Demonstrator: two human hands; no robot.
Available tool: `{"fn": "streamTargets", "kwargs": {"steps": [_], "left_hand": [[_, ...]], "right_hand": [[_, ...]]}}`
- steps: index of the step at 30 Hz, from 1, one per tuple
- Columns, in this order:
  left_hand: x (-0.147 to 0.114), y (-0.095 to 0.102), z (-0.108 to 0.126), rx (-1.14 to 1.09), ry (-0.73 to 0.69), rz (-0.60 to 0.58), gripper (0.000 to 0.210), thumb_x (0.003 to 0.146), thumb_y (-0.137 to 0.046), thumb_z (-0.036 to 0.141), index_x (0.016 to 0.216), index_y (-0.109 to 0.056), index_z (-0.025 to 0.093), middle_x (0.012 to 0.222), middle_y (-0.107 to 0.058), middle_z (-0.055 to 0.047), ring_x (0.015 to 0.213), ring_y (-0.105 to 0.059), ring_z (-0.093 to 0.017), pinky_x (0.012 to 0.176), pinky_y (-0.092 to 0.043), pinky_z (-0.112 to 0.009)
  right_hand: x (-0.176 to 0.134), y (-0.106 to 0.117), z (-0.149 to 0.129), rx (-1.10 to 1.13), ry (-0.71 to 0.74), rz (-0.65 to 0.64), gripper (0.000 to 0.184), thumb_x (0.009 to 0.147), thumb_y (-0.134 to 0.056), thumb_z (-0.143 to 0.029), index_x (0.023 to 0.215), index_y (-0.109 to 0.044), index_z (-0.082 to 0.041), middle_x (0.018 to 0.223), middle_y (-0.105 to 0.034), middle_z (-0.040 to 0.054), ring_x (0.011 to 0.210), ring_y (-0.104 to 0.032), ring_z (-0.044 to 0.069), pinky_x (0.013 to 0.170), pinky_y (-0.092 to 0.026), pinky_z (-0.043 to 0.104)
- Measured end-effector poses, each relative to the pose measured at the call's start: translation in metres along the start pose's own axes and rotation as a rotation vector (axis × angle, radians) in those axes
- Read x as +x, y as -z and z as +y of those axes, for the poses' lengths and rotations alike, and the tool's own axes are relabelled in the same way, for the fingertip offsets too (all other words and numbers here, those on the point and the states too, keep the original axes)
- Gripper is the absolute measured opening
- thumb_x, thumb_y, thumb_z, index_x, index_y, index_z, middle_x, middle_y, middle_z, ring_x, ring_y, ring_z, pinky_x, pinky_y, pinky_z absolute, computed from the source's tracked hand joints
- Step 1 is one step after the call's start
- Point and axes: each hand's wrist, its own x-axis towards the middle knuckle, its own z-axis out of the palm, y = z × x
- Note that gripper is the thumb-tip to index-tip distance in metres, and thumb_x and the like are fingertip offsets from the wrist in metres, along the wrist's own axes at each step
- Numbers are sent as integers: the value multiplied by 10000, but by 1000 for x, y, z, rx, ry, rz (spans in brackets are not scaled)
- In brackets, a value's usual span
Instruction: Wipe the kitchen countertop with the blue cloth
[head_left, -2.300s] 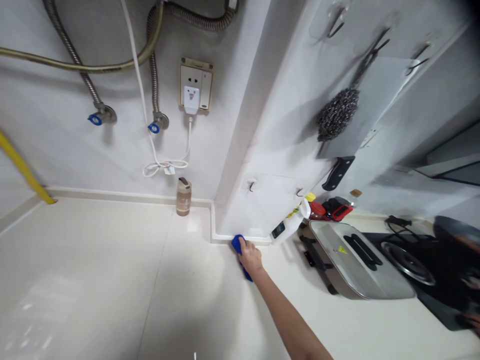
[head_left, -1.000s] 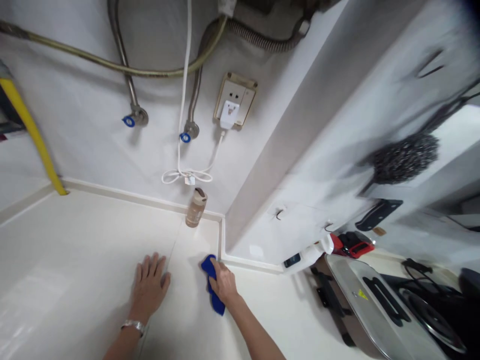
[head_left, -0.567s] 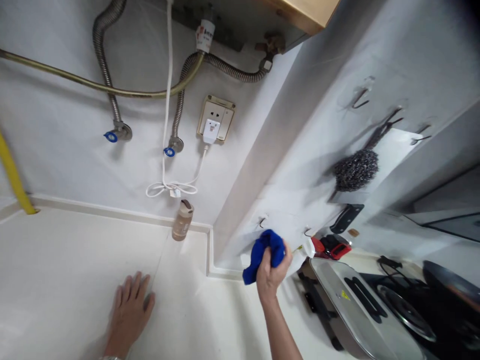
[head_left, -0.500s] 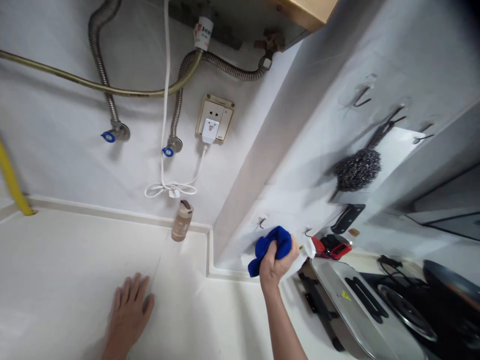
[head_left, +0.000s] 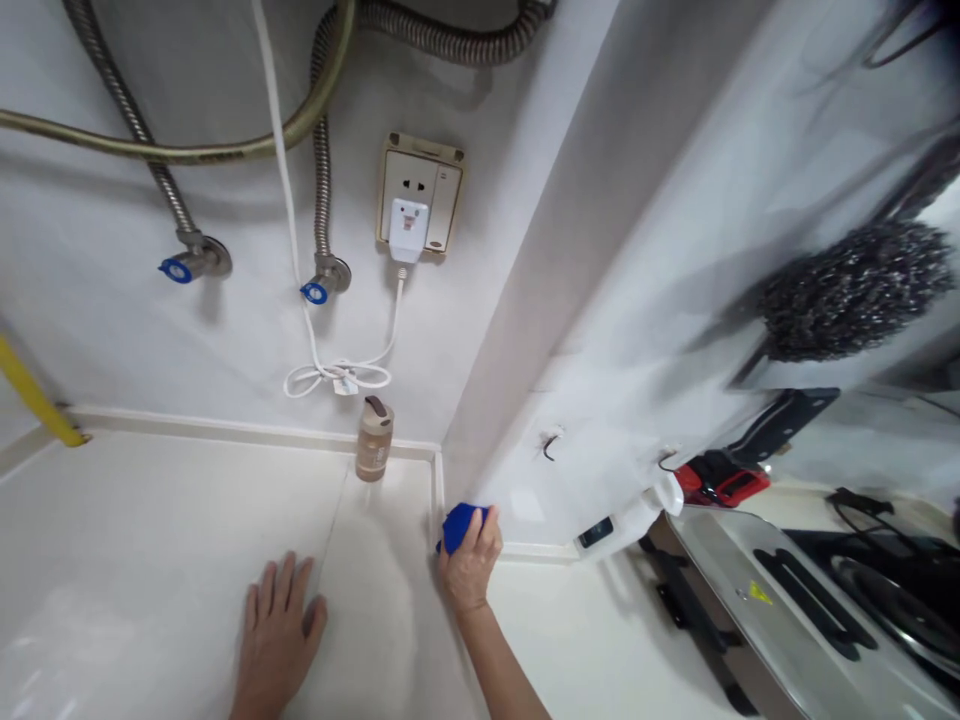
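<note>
A person's right hand [head_left: 471, 560] is gripping a bunched blue cloth [head_left: 459, 525], fingers curling over it, at the pillar's [head_left: 510, 470] bottom corner, lower centre of the frame. The left hand [head_left: 277, 635], lower left, is spreading its fingers over the pale bench [head_left: 135, 560], holding nothing. Working neatly here probably means pressing the cloth snugly into the corner, bracing with the left palm and steering clear of the brown bottle [head_left: 374, 440] standing just left of centre.

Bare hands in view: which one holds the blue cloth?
The right hand, closed on the blue cloth beside the base of the pillar; the left hand lies palm down on the countertop, holding nothing.
</note>
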Motion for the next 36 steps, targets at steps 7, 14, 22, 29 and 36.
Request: {"fn": "streamTargets", "kwargs": {"steps": [7, 14, 22, 29, 36], "left_hand": [[-1, -3, -9, 22, -1, -5, 578, 917, -365, 435, 1372, -558, 135, 1500, -489, -149, 1447, -327, -353, 1183, -273, -563], [1, -4, -8, 27, -2, 13, 590, 913, -348, 442, 1350, -578, 120, 1476, -509, -162, 1416, -356, -372, 1162, -292, -579], [-1, -5, -9, 21, 1, 7, 592, 915, -352, 447, 1360, -570, 124, 1484, -500, -160, 1419, -352, -369, 1165, -287, -573], [1, -2, -8, 17, 14, -9, 594, 917, -331, 449, 1350, -583, 130, 1482, -510, -155, 1417, -350, -356, 1166, -284, -566], [1, -7, -13, 27, 46, -40, 610, 878, -354, 468, 1350, -580, 155, 1494, -505, -132, 1437, -336, -347, 1177, -270, -563]], "right_hand": [[-16, 11, 18, 193, 81, -117, 778, 841, -473, -140, 1557, -174, -186, 1449, -396, 239, 1272, -462, 354, 896, -557, 548], [84, 66, 8, 357, 60, 97, 643, 847, -533, -172, 1466, -363, -217, 1251, -484, 141, 1161, -541, 255, 878, -602, 431], [117, 64, 18, 304, 174, 227, 598, 843, -566, -268, 1425, -437, -225, 1196, -516, 131, 1097, -556, 267, 847, -594, 463], [20, 36, 53, 233, 141, -87, 630, 677, -468, -55, 1284, -524, -209, 1115, -560, 106, 1029, -577, 238, 835, -591, 405], [0, 52, 72, 345, -137, -266, 492, 746, -422, -66, 1187, -552, -241, 1129, -604, 60, 1046, -618, 213, 868, -589, 384]]}}
